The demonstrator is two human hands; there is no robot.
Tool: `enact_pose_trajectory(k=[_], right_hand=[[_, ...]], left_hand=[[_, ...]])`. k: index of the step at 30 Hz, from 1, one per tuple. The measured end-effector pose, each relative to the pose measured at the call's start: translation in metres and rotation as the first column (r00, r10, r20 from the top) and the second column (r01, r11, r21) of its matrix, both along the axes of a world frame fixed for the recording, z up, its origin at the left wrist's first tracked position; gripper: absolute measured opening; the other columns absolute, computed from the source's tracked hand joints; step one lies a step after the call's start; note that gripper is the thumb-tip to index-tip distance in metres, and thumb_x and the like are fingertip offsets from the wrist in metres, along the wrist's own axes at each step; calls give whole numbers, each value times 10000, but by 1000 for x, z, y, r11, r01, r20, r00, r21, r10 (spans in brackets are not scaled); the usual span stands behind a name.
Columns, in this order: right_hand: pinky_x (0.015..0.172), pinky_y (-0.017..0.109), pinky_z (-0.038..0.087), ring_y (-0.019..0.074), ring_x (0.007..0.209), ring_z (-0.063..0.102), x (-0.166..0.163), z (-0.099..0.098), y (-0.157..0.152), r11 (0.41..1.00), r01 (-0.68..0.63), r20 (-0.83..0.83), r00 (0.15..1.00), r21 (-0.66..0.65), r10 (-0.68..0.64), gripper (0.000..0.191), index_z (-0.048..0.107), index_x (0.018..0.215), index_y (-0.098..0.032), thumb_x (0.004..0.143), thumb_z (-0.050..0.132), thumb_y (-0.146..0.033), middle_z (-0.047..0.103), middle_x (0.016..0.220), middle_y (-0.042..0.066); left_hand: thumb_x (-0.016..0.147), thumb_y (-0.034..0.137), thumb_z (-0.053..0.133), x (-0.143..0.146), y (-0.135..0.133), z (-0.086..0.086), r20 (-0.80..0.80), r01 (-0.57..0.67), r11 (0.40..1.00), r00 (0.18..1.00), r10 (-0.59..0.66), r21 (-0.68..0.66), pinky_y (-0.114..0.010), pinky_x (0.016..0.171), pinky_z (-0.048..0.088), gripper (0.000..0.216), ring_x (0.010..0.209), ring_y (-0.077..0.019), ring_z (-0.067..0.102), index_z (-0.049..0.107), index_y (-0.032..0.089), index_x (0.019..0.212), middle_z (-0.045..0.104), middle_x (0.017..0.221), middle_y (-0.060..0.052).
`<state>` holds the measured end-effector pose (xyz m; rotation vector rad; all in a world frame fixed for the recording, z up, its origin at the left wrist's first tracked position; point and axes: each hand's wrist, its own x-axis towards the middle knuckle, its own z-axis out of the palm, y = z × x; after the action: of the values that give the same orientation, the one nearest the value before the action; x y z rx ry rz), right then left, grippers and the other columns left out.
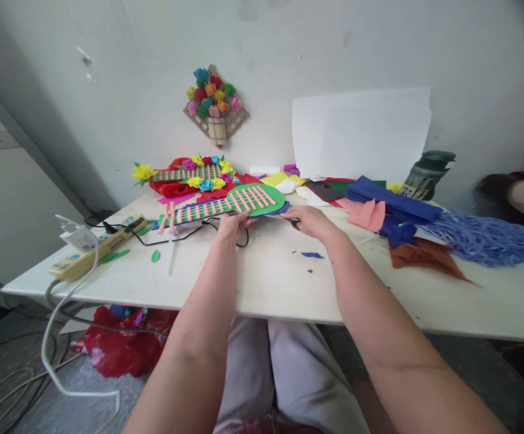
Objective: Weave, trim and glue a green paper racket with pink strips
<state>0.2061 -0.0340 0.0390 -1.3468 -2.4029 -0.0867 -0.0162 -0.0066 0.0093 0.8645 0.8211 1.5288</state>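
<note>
A green instrument-shaped paper craft point(262, 196), crossed with pink strips and pale strings, is held just above the table, its round end to the right. Blue paper point(281, 209) shows from under its edge. My left hand point(234, 226) is closed on the lower edge, where the neck meets the round end. At the right rim, my right hand point(311, 222) grips scissors point(295, 223); only a dark handle shows clearly, and the blades are mostly hidden. Small blue paper scraps point(312, 255) lie on the table below my right hand.
Behind is a similar craft point(184, 175) trimmed with paper flowers. A power strip point(99, 247) with cables and a glue gun point(170, 253) are on the left. Coloured paper point(392, 202), blue yarn point(488, 238) and a dark green bottle point(429, 175) occupy the right.
</note>
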Motion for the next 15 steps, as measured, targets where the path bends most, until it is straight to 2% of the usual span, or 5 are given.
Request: enact_pose_trajectory(k=[9, 12, 15], right_hand=[[713, 250, 445, 185, 944, 579, 4, 0, 4, 1000, -23, -45, 999, -16, 23, 442, 630, 1060, -281, 654, 525, -138, 632, 1084, -20], [735, 248, 457, 179, 929, 585, 11, -1, 6, 993, -51, -140, 989, -111, 35, 435, 654, 1019, -254, 620, 543, -121, 646, 1054, -6], [780, 246, 463, 167, 921, 590, 21, 3, 3, 945, -120, -289, 957, -303, 29, 450, 660, 1014, -216, 599, 549, -83, 658, 1025, 24]], left_hand=[[564, -11, 683, 1, 1, 0, 83, -112, 993, 991, 108, 43, -208, 483, 509, 547, 548, -124, 613, 535, 145, 1068, 640, 820, -57], [556, -22, 683, -1, 5, -2, 94, -128, 990, 988, 122, 57, -219, 500, 517, 544, 556, -123, 609, 543, 156, 1051, 637, 824, -48], [560, -38, 667, -2, 7, -3, 91, -131, 990, 988, 126, 53, -222, 494, 515, 540, 565, -127, 609, 547, 167, 1044, 636, 818, -42]])
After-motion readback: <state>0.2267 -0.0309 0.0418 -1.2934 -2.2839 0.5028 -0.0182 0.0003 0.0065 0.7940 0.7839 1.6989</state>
